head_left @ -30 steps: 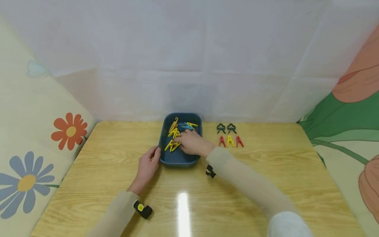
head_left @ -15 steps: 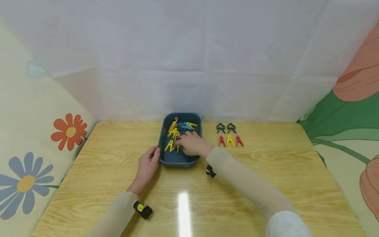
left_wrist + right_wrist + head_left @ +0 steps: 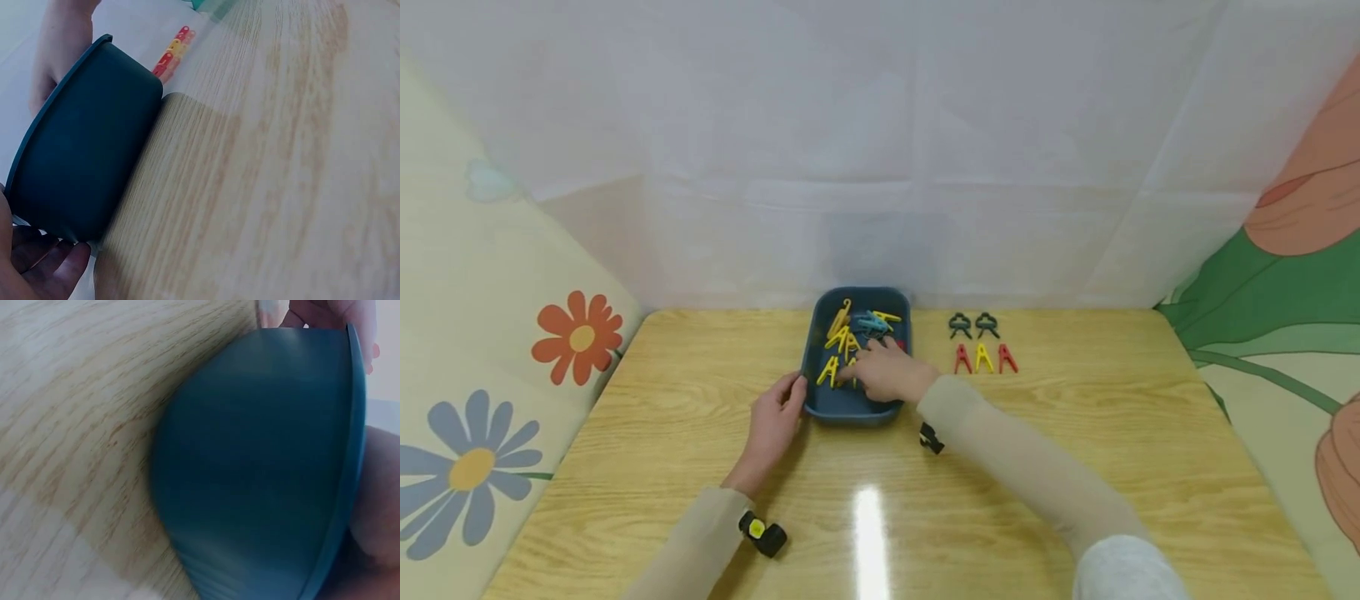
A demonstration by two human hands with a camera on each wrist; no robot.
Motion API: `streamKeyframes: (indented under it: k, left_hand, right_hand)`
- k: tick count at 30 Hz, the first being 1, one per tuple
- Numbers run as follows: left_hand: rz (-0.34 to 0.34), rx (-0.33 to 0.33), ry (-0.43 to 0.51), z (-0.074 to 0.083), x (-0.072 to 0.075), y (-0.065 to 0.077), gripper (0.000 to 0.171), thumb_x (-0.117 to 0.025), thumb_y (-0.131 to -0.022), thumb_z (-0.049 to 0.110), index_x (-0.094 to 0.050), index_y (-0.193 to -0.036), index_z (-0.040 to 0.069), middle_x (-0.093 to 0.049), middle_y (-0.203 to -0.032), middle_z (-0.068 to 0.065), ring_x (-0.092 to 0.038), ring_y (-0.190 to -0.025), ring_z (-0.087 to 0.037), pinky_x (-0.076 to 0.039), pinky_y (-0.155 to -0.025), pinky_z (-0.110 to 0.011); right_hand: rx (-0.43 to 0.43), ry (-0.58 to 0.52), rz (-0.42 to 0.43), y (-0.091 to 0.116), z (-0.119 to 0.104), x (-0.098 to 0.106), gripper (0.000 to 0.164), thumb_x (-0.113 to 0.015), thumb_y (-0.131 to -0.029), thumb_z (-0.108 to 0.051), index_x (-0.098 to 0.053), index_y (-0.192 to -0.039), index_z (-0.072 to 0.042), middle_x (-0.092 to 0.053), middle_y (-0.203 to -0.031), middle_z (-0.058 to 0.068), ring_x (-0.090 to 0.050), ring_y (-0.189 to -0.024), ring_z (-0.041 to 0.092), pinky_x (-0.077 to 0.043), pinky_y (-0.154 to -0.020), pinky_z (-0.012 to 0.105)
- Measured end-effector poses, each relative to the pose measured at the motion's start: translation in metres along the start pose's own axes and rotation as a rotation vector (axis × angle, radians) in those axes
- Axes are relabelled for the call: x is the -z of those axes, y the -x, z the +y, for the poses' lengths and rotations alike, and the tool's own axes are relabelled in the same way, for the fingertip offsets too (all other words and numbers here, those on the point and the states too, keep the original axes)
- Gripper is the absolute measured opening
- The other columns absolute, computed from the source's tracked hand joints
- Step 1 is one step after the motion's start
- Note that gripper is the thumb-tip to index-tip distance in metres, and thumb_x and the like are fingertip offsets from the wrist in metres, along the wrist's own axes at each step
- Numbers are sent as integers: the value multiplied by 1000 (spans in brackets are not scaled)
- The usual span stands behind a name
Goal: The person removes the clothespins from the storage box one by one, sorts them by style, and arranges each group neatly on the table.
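Note:
A dark blue plastic basin (image 3: 842,414) stands at the back middle of the table, holding several yellow clothespins (image 3: 828,370), a yellow hook-ended piece (image 3: 841,317) and a blue clothespin (image 3: 872,322). My left hand (image 3: 775,417) grips its near-left edge; in the left wrist view the fingers (image 3: 69,269) curl against the outer wall. Inside the basin, my right hand (image 3: 887,371) reaches down with thumb and fingers spread among the clothespins. It partly covers a yellow one, and a bit of red shows beside it. The right wrist view has mostly the basin's outer wall (image 3: 262,462).
To the right of the basin lie two rows on the wooden table (image 3: 1075,417): two dark green clips (image 3: 960,325) behind, and two red clothespins (image 3: 1007,358) flanking a yellow clothespin (image 3: 984,358) in front. A white sheet (image 3: 775,167) hangs behind the table.
My right hand has shifted slightly toward me and turned within the basin, stirring the yellow clothespins. A red bit has come into view beside it. My left hand stays on the edge.

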State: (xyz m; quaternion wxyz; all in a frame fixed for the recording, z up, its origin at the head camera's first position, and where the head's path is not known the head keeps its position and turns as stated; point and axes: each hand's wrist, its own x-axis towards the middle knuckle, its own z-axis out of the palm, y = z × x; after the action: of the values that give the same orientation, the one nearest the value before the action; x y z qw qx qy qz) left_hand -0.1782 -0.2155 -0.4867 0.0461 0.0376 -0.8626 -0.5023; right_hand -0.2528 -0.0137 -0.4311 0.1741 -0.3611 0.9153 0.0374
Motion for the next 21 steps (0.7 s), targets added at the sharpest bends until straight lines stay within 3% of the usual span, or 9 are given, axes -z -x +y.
streamKeyframes:
  k: [6,12,15,17,21]
  left_hand:
    - [7,3,-4,0,0,0,43,-49,-111,28,-64,-138,-3,-71,-119,-25,-64,-93,-23,-51,-71,-17]
    - [0,3,-14,0,1,-1,44,-48,-112,29,-63,-140,-2,-70,-122,-23,-64,-101,-26,-51,-76,-16]
    - [-2,4,-19,0,1,-1,44,-48,-112,29,-63,-140,-2,-70,-123,-23,-64,-104,-28,-50,-78,-16]
    - [-2,6,-24,1,0,-1,44,-48,-112,29,-63,-139,-2,-70,-125,-24,-64,-106,-28,-50,-79,-16]
    - [-10,12,-27,1,0,-1,44,-48,-112,28,-62,-140,-3,-68,-128,-24,-63,-110,-29,-49,-81,-16]
  right_hand:
    - [15,-15,62,3,5,0,42,-52,-109,-15,-62,-143,-37,-60,-148,-1,-44,-142,30,-25,-123,58]
    - [-64,-30,199,3,7,-1,19,-58,-108,-34,-70,-119,-23,-73,-112,-1,-58,-118,29,-39,-111,56]
    - [-135,-22,215,0,5,-3,32,-61,-104,-50,-73,-99,-20,-74,-94,-1,-60,-120,32,-40,-108,56]
    - [-178,-16,205,-3,2,-4,42,-60,-101,-58,-74,-90,-21,-75,-92,-1,-59,-124,34,-40,-109,57]
    - [-240,1,183,-8,-2,-9,49,-60,-97,-66,-76,-90,-21,-76,-97,0,-59,-120,32,-43,-102,53]
